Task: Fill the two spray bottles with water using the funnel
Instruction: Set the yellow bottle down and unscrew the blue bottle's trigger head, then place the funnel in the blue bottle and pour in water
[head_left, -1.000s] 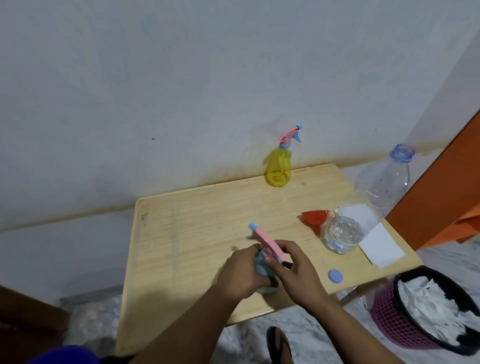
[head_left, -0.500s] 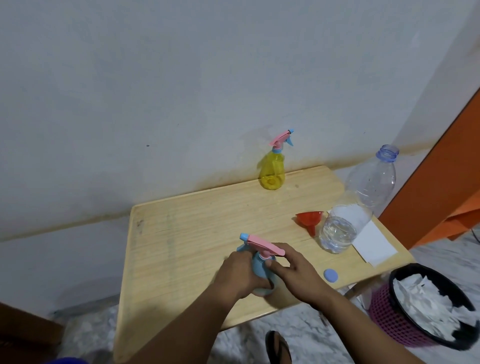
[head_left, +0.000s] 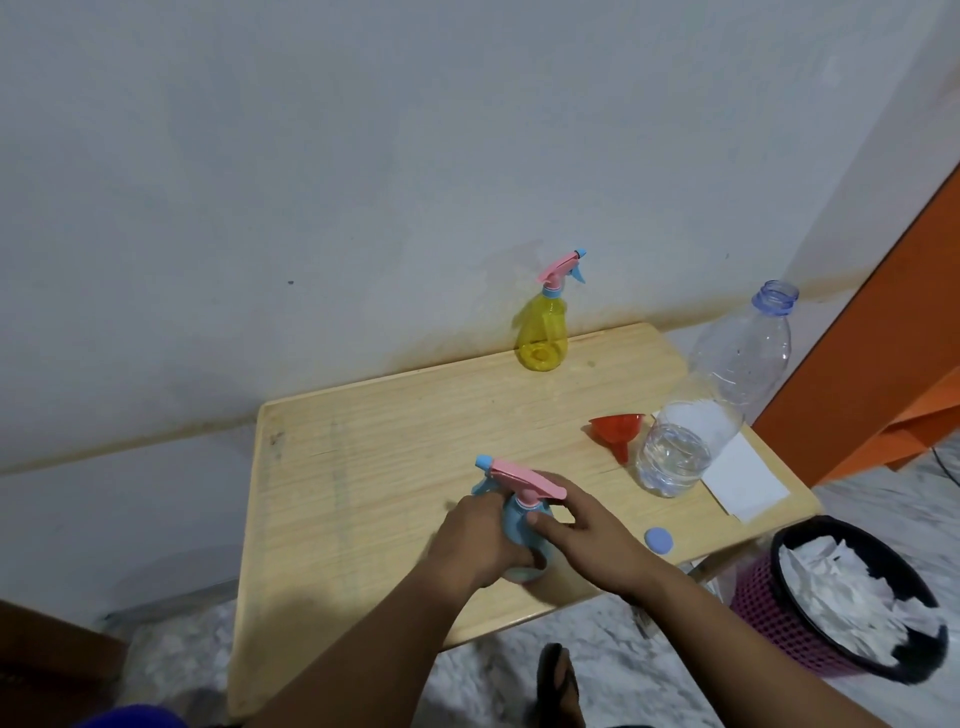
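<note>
The wooden table (head_left: 322, 483) stands against the pale wall; near its front edge the left hand (head_left: 480, 540) wraps its fingers round the body of the blue spray bottle (head_left: 517, 522), which stands upright on the table with its pink trigger head (head_left: 519, 475) pointing left; the right hand (head_left: 587, 535) is at the bottle's neck just under that head, thumb and fingers curled about it; far back by the wall stands the yellow spray bottle (head_left: 543, 332), its sprayer on, well apart from the hands; right of the hands lies a blue cap (head_left: 658, 540); further back the red funnel (head_left: 618, 434) leans just beside the clear water bottle (head_left: 701, 415), uncapped and partly filled; a white paper (head_left: 743, 483) lies beside it; on the floor at far right sits a pink bin (head_left: 779, 623) full of crumpled paper.
</note>
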